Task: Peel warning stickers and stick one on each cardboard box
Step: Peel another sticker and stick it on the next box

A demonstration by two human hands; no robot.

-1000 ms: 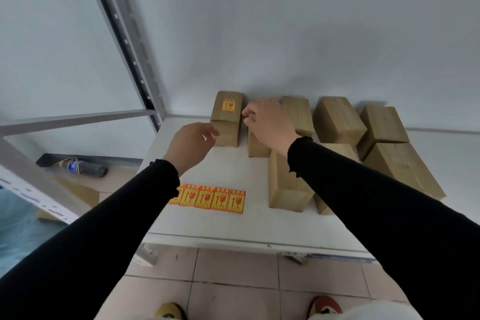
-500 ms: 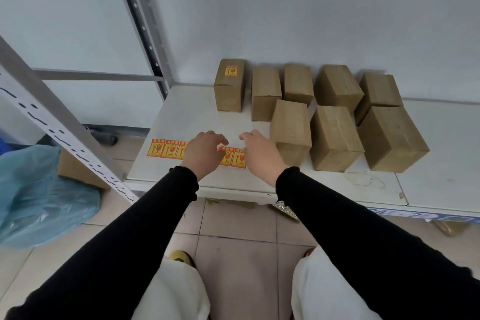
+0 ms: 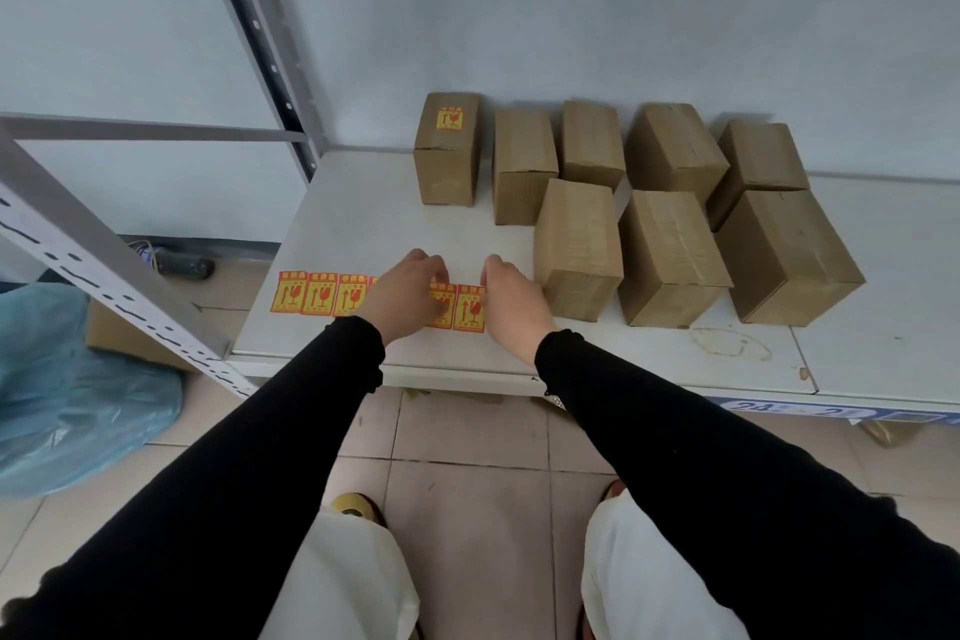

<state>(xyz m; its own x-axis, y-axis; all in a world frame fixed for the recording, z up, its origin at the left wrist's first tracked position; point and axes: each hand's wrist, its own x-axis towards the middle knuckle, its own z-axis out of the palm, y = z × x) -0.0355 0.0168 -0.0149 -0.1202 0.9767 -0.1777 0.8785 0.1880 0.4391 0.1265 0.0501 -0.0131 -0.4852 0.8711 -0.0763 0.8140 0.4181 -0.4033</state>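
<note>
The strip of warning stickers (image 3: 332, 295) lies flat near the front edge of the white bench (image 3: 353, 203), running left to right. The left hand (image 3: 408, 294) rests on the middle of the strip, fingers curled down and covering at least one sticker. The right hand (image 3: 511, 304) sits at the strip's right end, fingertips at the edge of the last sticker (image 3: 469, 309). The two hands are near each other but apart. Whether either has pinched a sticker corner cannot be told; the fingertips are hidden under the knuckles.

Eight cardboard boxes stand toward the rear and right of the bench. Only the labelled box (image 3: 448, 148) at the far left carries a sticker, on its top face. The next box (image 3: 523, 165) just beside it and the remaining six show bare tops.

Handling judgement: the stickers appear thin, light and limp, and likely to curl or fold onto their own adhesive once lifted. The best hold is at a free corner of the end sticker, with the other hand pressing the backing flat. The boxes look rigid enough to take firm pressing.

The print on the stickers is too small to read. The boxes' rear faces are out of view.
</note>
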